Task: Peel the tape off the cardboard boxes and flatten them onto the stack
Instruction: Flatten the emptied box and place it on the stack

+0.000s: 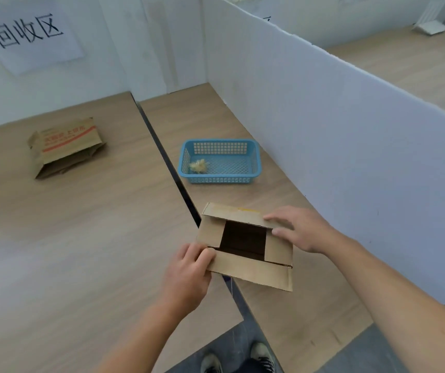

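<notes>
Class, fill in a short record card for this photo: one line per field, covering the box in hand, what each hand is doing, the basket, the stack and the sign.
box in hand: open cardboard box, flaps spread, dark inside, lying across the gap between two tables
left hand: gripping the box's near left corner
right hand: resting flat on the far right flap
basket: blue, holding a pale crumpled wad, probably tape
stack: flattened printed cardboard on the left table
sign: white sheet with three characters on the wall
</notes>
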